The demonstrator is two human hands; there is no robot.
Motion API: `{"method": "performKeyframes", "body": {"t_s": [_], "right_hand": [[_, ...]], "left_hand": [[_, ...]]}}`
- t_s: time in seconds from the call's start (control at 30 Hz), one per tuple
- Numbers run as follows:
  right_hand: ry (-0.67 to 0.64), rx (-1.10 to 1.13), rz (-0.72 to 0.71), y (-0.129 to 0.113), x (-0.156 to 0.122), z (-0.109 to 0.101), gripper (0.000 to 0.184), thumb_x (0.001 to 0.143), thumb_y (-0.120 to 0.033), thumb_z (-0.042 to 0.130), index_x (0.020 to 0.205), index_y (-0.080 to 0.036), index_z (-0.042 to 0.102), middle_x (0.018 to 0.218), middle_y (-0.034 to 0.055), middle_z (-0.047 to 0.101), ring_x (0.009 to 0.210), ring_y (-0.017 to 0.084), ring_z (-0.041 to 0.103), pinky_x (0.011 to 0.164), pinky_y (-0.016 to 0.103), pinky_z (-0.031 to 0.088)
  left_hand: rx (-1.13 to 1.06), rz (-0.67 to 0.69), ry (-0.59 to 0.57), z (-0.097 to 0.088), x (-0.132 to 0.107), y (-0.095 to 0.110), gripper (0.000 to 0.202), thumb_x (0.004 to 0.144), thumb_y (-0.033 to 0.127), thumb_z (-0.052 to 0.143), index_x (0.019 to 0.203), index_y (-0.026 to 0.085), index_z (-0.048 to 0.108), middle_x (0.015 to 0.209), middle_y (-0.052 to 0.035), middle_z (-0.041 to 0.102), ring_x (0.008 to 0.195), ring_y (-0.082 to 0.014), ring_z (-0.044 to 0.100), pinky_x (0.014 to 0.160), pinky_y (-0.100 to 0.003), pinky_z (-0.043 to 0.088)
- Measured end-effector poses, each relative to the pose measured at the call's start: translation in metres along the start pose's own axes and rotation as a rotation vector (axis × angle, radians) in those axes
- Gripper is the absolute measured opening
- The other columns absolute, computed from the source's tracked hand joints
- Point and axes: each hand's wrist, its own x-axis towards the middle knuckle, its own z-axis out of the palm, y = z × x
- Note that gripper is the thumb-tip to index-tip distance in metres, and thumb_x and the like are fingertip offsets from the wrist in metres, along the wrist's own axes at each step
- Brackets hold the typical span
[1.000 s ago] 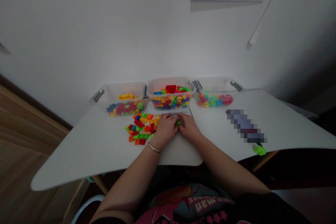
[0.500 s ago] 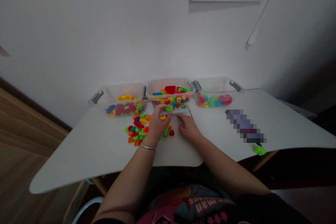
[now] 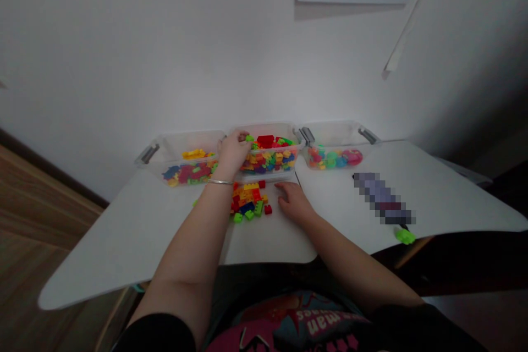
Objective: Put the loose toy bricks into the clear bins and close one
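My left hand (image 3: 233, 149) is raised over the left rim of the middle clear bin (image 3: 289, 168), its fingers pinched on a small green brick (image 3: 249, 138). That bin is full of mixed coloured bricks. My right hand (image 3: 292, 200) rests on the white table (image 3: 144, 231) just in front of the bin, fingers loosely curled, nothing seen in it. A loose pile of red, yellow, blue and green bricks (image 3: 248, 201) lies on the table between my two arms, partly hidden by my left forearm.
A left bin (image 3: 165, 148) with bricks and a right bin (image 3: 334, 135) with rounded coloured pieces flank the middle one against the wall. A blurred-out object (image 3: 384, 198) lies on the right of the table, with a green piece (image 3: 405, 236) at its front edge.
My left hand lifted away from my right hand with a green brick and moved up to the middle bin. The right hand stayed on the table.
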Motion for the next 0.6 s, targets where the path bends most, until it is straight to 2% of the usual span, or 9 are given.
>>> {"method": "performKeyframes", "body": {"t_s": [0.17, 0.3, 0.4, 0.5, 0.57, 0.6], "right_hand": [[-0.005, 0.004, 0.002, -0.001, 0.000, 0.000, 0.048, 0.076, -0.010, 0.052, 0.123, -0.010, 0.059, 0.126, 0.0138, 0.061, 0.119, 0.024, 0.052, 0.110, 0.040, 0.036], [0.000, 0.005, 0.005, -0.001, 0.000, -0.001, 0.047, 0.077, -0.011, 0.052, 0.123, -0.010, 0.059, 0.126, 0.0131, 0.062, 0.120, 0.024, 0.051, 0.110, 0.040, 0.036], [-0.007, 0.004, 0.003, -0.001, 0.000, -0.001, 0.045, 0.077, -0.012, 0.052, 0.122, -0.011, 0.060, 0.125, 0.0128, 0.062, 0.120, 0.023, 0.052, 0.110, 0.039, 0.036], [-0.013, 0.009, 0.002, -0.002, 0.000, -0.001, 0.045, 0.077, -0.011, 0.053, 0.121, -0.012, 0.061, 0.124, 0.0128, 0.062, 0.119, 0.023, 0.052, 0.109, 0.039, 0.036], [-0.004, 0.014, -0.009, -0.001, 0.000, -0.001, 0.045, 0.076, -0.010, 0.053, 0.120, -0.013, 0.061, 0.124, 0.0120, 0.063, 0.118, 0.023, 0.053, 0.109, 0.040, 0.037], [0.001, 0.017, -0.016, -0.001, 0.000, 0.000, 0.045, 0.075, -0.010, 0.052, 0.119, -0.013, 0.061, 0.123, 0.0116, 0.063, 0.118, 0.023, 0.053, 0.109, 0.040, 0.037]], "left_hand": [[0.163, -0.009, -0.055, 0.001, 0.003, 0.003, 0.033, 0.081, 0.029, 0.058, 0.112, 0.024, 0.067, 0.115, -0.0072, 0.071, 0.113, -0.0286, 0.061, 0.111, -0.056, 0.024], [0.192, 0.109, -0.017, -0.006, -0.007, 0.005, 0.043, 0.086, 0.031, 0.052, 0.127, 0.022, 0.060, 0.125, -0.0090, 0.066, 0.117, -0.0295, 0.058, 0.110, -0.054, 0.029], [0.254, 0.267, 0.049, -0.011, -0.029, 0.008, 0.043, 0.089, 0.031, 0.048, 0.129, 0.021, 0.058, 0.132, -0.0092, 0.061, 0.128, -0.0305, 0.047, 0.113, -0.056, 0.024], [0.299, 0.425, 0.052, -0.013, -0.063, 0.011, 0.039, 0.087, 0.031, 0.052, 0.124, 0.023, 0.062, 0.143, -0.0071, 0.050, 0.139, -0.0309, 0.032, 0.116, -0.054, 0.021], [0.334, 0.443, 0.064, -0.010, -0.088, 0.012, 0.038, 0.084, 0.031, 0.058, 0.121, 0.025, 0.063, 0.150, -0.0077, 0.040, 0.143, -0.0347, 0.023, 0.116, -0.057, 0.017], [0.339, 0.431, 0.073, -0.008, -0.100, 0.012, 0.040, 0.082, 0.031, 0.060, 0.122, 0.024, 0.063, 0.151, -0.0094, 0.038, 0.142, -0.0365, 0.023, 0.116, -0.058, 0.018]]}}
